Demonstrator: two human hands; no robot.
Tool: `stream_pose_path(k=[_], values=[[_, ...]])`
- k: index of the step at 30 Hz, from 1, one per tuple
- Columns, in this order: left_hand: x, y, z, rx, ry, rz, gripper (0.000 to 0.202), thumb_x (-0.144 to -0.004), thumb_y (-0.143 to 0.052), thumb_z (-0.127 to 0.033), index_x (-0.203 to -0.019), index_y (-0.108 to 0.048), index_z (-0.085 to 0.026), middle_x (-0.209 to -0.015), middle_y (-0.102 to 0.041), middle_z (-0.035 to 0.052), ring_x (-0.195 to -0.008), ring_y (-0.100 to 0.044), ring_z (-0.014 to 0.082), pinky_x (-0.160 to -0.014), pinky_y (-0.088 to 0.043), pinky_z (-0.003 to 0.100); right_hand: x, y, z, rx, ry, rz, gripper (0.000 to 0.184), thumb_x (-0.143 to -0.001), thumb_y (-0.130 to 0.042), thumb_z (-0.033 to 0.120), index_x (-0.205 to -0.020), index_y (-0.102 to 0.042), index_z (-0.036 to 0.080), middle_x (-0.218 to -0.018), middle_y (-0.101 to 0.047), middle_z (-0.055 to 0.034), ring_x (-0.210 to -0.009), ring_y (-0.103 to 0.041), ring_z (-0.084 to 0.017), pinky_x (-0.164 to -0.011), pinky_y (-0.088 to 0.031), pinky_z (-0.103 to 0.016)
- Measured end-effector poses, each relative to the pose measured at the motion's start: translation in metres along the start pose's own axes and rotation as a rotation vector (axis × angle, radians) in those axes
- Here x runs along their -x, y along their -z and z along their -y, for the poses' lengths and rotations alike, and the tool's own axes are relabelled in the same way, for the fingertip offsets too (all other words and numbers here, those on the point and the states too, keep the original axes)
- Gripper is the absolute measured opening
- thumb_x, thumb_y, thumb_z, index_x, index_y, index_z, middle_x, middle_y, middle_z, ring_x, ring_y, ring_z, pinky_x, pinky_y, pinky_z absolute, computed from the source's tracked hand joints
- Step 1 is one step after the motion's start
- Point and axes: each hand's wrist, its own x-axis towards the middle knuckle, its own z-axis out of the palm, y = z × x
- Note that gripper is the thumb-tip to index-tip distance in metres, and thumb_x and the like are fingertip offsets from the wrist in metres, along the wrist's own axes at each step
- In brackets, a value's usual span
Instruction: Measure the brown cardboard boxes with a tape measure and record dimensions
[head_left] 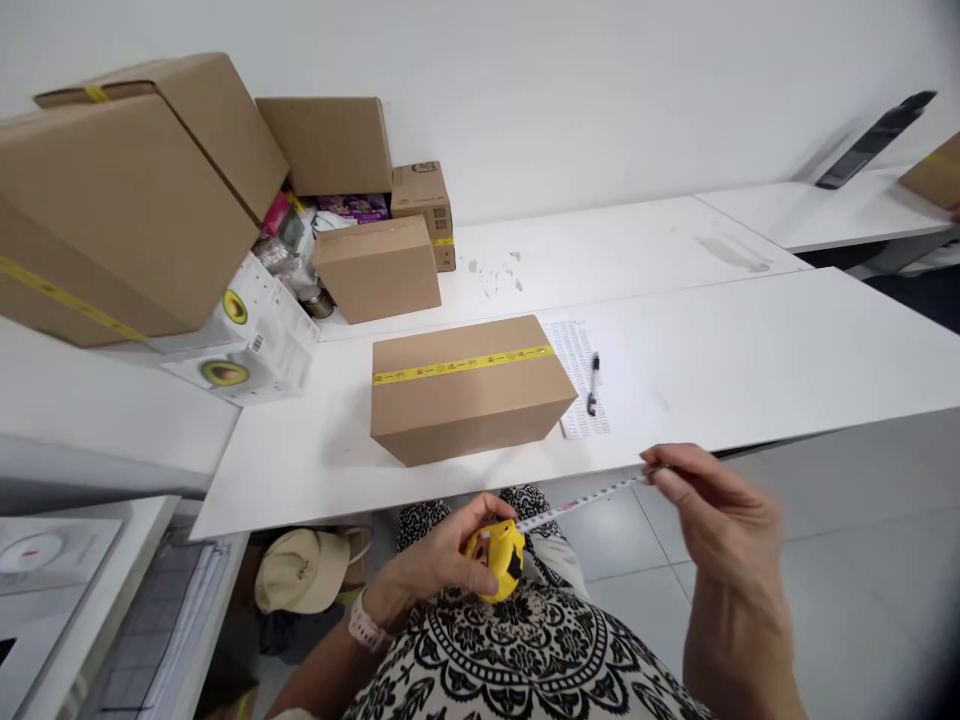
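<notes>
My left hand [442, 555] is wrapped around a yellow and black tape measure [498, 556], held low over my lap. Its white blade [577, 503] runs out to the right, and my right hand [712, 515] pinches the blade's end just below the table's front edge. Both hands are below and in front of a sealed cardboard box [469, 385] with a yellow tape strip, which lies on the white table [750, 350]. A black pen [593, 383] rests on a printed sheet [581, 375] right of the box.
Several cardboard boxes are piled at the back left [127, 200], with a smaller box [379, 268] and a white carton with avocado pictures [247, 340]. A beige cap [300, 570] lies under the table. Another white table [825, 210] stands at the far right.
</notes>
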Motion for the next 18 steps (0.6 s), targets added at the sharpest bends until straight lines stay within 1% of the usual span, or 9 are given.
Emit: stream_pose_path(k=[2,4,7,9,12,14,15,17,18], values=[[0.009,-0.004,-0.012,-0.134,-0.102,0.002,0.082,-0.056,-0.096,-0.032,-0.123,-0.050,-0.025,-0.107,-0.054,0.0033,-0.085,-0.053,0.0142,-0.070,-0.042,0.024,0.000,-0.022,0.008,0.023,0.071,0.154,0.038,-0.084,-0.072,0.005,-0.111,-0.077,0.031,-0.096,-0.076,-0.0013,-0.085,-0.071,-0.013,-0.068,-0.061,-0.024],[0.015,-0.012,-0.028,-0.291,-0.255,-0.016,0.086,-0.052,-0.098,-0.032,-0.124,-0.052,-0.026,-0.120,-0.047,0.0053,-0.098,-0.050,0.0176,-0.079,-0.044,0.027,-0.005,-0.048,0.020,0.038,0.200,0.297,0.044,-0.084,-0.071,0.003,-0.118,-0.075,0.031,-0.096,-0.076,-0.0021,-0.083,-0.071,-0.014,-0.066,-0.061,-0.026],[0.018,-0.024,-0.048,-0.451,-0.472,-0.057,0.080,-0.056,-0.095,-0.040,-0.123,-0.054,-0.026,-0.124,-0.043,0.0061,-0.106,-0.048,0.0214,-0.088,-0.046,0.032,-0.012,-0.082,0.035,0.030,0.427,0.396,0.049,-0.085,-0.070,0.003,-0.129,-0.069,0.026,-0.101,-0.075,-0.0058,-0.084,-0.070,-0.016,-0.066,-0.061,-0.030],[0.017,-0.029,-0.056,-0.521,-0.583,-0.095,0.073,-0.062,-0.091,-0.043,-0.122,-0.053,-0.026,-0.121,-0.045,0.0057,-0.104,-0.050,0.0217,-0.088,-0.048,0.034,-0.016,-0.095,0.040,0.045,0.519,0.418,0.050,-0.087,-0.067,0.004,-0.133,-0.066,0.024,-0.105,-0.074,-0.0077,-0.087,-0.070,-0.017,-0.067,-0.061,-0.031],[0.014,-0.029,-0.063,-0.663,-0.685,-0.160,0.070,-0.066,-0.087,-0.044,-0.124,-0.053,-0.027,-0.116,-0.050,0.0052,-0.097,-0.055,0.0205,-0.081,-0.052,0.033,-0.021,-0.098,0.041,0.102,0.564,0.457,0.050,-0.092,-0.061,0.009,-0.140,-0.060,0.024,-0.114,-0.073,-0.0097,-0.096,-0.070,-0.019,-0.072,-0.062,-0.033],[0.009,-0.026,-0.069,-0.836,-0.748,-0.274,0.068,-0.072,-0.083,-0.037,-0.131,-0.051,-0.027,-0.116,-0.056,0.0062,-0.096,-0.060,0.0212,-0.081,-0.054,0.034,-0.024,-0.093,0.035,0.149,0.549,0.438,0.051,-0.093,-0.060,0.011,-0.141,-0.059,0.028,-0.120,-0.072,-0.0091,-0.101,-0.070,-0.020,-0.076,-0.062,-0.036],[0.005,-0.024,-0.073,-0.955,-0.804,-0.356,0.069,-0.074,-0.080,-0.033,-0.135,-0.048,-0.027,-0.118,-0.058,0.0072,-0.099,-0.061,0.0224,-0.084,-0.055,0.035,-0.026,-0.089,0.030,0.179,0.522,0.382,0.050,-0.093,-0.060,0.012,-0.139,-0.061,0.031,-0.119,-0.072,-0.0077,-0.101,-0.070,-0.020,-0.077,-0.061,-0.036],[-0.005,-0.017,-0.083,-1.218,-0.958,-0.529,0.070,-0.077,-0.076,-0.025,-0.140,-0.045,-0.025,-0.120,-0.062,0.0092,-0.105,-0.064,0.0246,-0.089,-0.056,0.039,-0.030,-0.077,0.013,0.270,0.423,0.176,0.042,-0.092,-0.060,0.012,-0.128,-0.069,0.033,-0.110,-0.075,-0.0047,-0.096,-0.071,-0.019,-0.078,-0.060,-0.035],[-0.012,-0.013,-0.089,-1.335,-1.036,-0.606,0.069,-0.078,-0.074,-0.023,-0.140,-0.045,-0.024,-0.121,-0.062,0.0101,-0.107,-0.064,0.0254,-0.091,-0.056,0.040,-0.033,-0.070,0.001,0.327,0.349,0.051,0.035,-0.092,-0.060,0.014,-0.120,-0.073,0.031,-0.104,-0.075,-0.0043,-0.093,-0.071,-0.019,-0.077,-0.059,-0.035]])
